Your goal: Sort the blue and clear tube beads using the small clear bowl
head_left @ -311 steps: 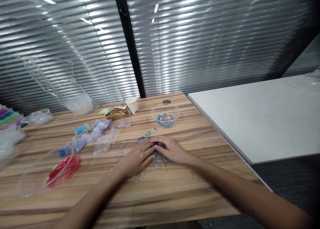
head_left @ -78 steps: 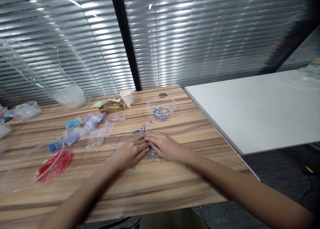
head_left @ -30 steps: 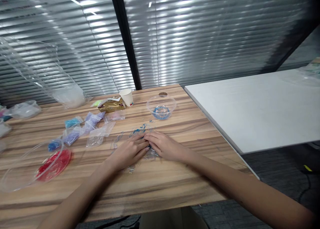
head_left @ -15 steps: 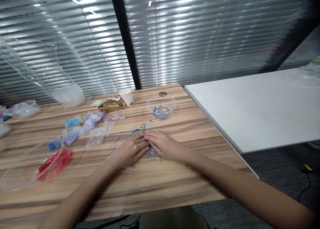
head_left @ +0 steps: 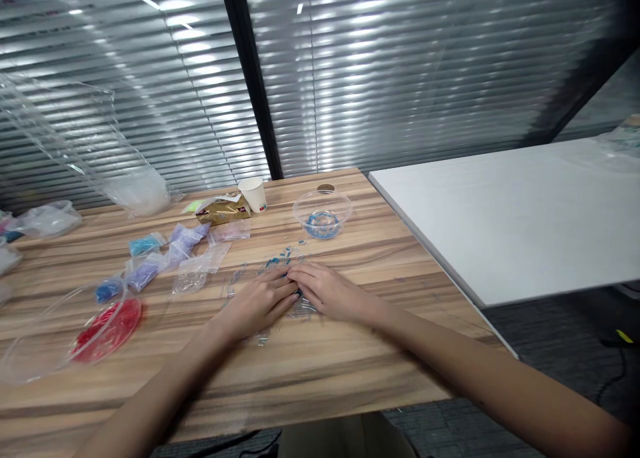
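Note:
Both my hands lie flat on the wooden table (head_left: 350, 351), fingertips meeting over a loose scatter of small clear and blue tube beads (head_left: 278, 261). My left hand (head_left: 257, 305) rests with fingers stretched out toward the right. My right hand (head_left: 330, 291) lies opposite it, fingers extended and pressing on the beads. Neither hand grips anything that I can see. Just beyond the hands stands a clear bowl (head_left: 323, 213) with blue beads in its bottom.
A clear bowl of red beads (head_left: 97, 326) sits at the left. Small zip bags (head_left: 165, 258) of blue and purple beads lie behind it, along with a paper cup (head_left: 253, 193), a gold packet (head_left: 223, 209) and a big clear plastic bag (head_left: 135, 190). A white table (head_left: 525, 211) adjoins on the right.
Over the last second both hands stay together on the beads with hardly any movement. Since the earliest frame the view has shifted a little.

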A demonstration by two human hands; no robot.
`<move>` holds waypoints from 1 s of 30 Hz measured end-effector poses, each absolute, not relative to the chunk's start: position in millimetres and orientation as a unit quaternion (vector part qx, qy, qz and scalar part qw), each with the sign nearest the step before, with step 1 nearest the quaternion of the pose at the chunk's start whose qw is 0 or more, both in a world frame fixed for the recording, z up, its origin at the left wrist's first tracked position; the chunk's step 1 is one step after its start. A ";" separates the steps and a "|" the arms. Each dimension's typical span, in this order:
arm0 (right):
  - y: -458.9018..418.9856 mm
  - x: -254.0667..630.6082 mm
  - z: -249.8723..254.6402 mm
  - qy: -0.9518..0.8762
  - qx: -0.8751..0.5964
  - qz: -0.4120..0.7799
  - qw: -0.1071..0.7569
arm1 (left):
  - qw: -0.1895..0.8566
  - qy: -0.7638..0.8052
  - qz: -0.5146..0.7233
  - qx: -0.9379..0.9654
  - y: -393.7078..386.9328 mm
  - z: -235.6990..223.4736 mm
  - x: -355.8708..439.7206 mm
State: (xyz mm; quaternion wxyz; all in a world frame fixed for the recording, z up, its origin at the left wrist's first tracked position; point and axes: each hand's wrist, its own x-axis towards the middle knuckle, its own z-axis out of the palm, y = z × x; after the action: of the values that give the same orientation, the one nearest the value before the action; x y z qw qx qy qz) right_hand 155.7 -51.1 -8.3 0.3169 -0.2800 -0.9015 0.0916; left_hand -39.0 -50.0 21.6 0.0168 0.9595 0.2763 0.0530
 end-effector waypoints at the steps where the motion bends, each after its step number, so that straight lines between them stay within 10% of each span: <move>1: -51.3 156.0 -8.3 -0.902 -0.280 0.091 0.316 | 0.015 0.275 0.053 0.960 -49.8 21.4 -39.2; 30: -51.2 163.5 2.7 -0.869 -0.251 -0.106 0.414 | 0.009 0.267 0.063 0.962 -48.3 19.7 -40.9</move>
State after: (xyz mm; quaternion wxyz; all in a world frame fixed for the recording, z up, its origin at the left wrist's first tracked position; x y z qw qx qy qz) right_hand 163.5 -51.2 2.7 0.4135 -0.2506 -0.8689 -0.1057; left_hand -40.9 -48.3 19.7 0.0086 0.9617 0.2667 0.0632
